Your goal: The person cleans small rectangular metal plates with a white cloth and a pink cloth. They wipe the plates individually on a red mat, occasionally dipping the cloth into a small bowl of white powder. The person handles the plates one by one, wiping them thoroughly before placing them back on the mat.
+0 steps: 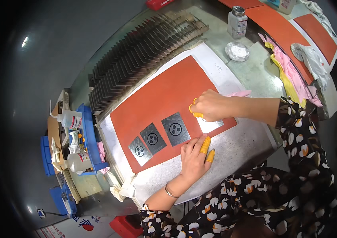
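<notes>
An orange-red mat (pixel 156 95) bears several grey metal plates in a slanting row. Three of them show a dark ring with dots inside: the left plate (pixel 140 151), the middle plate (pixel 152 138) and a larger plate (pixel 175 129). My right hand (pixel 209 106), with yellow finger cots, is curled closed over a shiny plate (pixel 211 125); whatever its fingers grip is hidden. My left hand (pixel 195 158) rests on the mat's near edge by that plate's lower left corner. Its fingers are stretched out, two of them in yellow cots.
A long rack of dark upright plates (pixel 136 63) stands beyond the mat. At the back right are a pump bottle (pixel 238 23), a foil-like dish of white material (pixel 237 52) and pink cloths (pixel 287 69). A blue tray (pixel 91 139) and squeeze bottle (pixel 71 119) sit left.
</notes>
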Available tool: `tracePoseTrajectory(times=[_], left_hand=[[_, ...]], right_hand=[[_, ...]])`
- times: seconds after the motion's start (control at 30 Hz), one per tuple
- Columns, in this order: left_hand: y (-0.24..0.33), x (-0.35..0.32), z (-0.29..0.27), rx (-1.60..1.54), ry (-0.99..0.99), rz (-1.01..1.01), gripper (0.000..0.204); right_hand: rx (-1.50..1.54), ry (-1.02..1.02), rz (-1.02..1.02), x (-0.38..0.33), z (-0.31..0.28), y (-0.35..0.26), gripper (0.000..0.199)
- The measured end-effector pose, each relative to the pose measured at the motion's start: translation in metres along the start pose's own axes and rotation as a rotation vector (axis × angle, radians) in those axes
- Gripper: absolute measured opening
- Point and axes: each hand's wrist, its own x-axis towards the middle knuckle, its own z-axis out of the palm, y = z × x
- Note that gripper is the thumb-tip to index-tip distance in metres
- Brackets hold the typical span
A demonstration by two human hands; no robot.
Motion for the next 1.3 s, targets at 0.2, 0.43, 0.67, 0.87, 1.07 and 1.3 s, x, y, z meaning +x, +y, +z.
tracePoseTrajectory(times=[0.2, 0.43, 0.67, 0.87, 1.07, 1.3], left_hand=[[0.0, -0.001, 0.002, 0.006, 0.029, -0.009, 0.039], [0.0, -0.002, 0.001, 0.013, 0.041, 0.01, 0.039], [0.0, -0.003, 0.004, 0.023, 0.037, 0.03, 0.034], [0.0, -0.005, 0.002, -0.05, 0.075, 0.022, 0.033], [-0.008, -0.033, -0.03, -0.095, 0.108, -0.018, 0.029], [-0.008, -0.029, -0.028, -0.029, 0.106, -0.095, 0.035]], right_hand=[[0.0, -0.055, 0.081, -0.039, -0.007, 0.01, 0.006], [0.032, 0.032, 0.019, -0.061, 0.001, 0.003, 0.008], [0.0, 0.021, -0.071, -0.042, 0.013, -0.017, 0.01], [0.0, -0.033, -0.031, -0.034, 0.011, -0.033, 0.007], [0.005, 0.027, 0.003, -0.057, 0.01, -0.022, 0.01], [-0.005, 0.041, -0.035, -0.051, 0.024, -0.021, 0.007]])
